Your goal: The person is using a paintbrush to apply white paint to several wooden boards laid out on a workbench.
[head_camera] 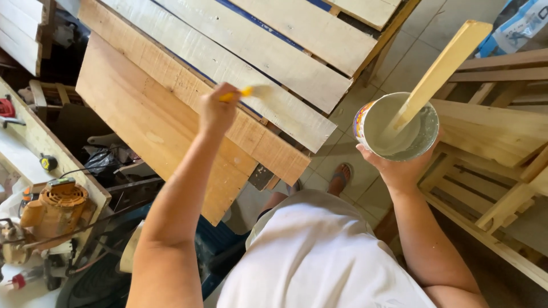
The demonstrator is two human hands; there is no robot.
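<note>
At far left, an orange power tool (54,208) rests on a pale wooden table (34,142), with a small yellow-and-black tape measure (48,162) just beyond it on the same surface. Centre left, the left hand (216,111) is raised over a sloping set of wooden boards; its fingers are closed around the yellow handle of a paintbrush (251,92), whose pale, paint-loaded bristles touch a whitewashed plank (240,68). Below that plank lie bare, unpainted brown boards (148,114), and above it further whitewashed planks (297,34) run diagonally, with narrow blue strips showing in the gaps between them. Lower centre, the person's white shirt (319,256) fills the foreground, and a sandalled foot (341,177) stands on the light tiled floor (416,51). Centre right, the right hand (402,165) cups from beneath a round tub of pale grey-white paint (399,128), fingers wrapped about its base and wall. A flat pale wooden stirring stick (439,71) leans in the tub, its lower end sunk in the paint and its upper end tilted up and to the right. At far right stands an unpainted slatted wooden frame (496,142), just beside the tub.
</note>
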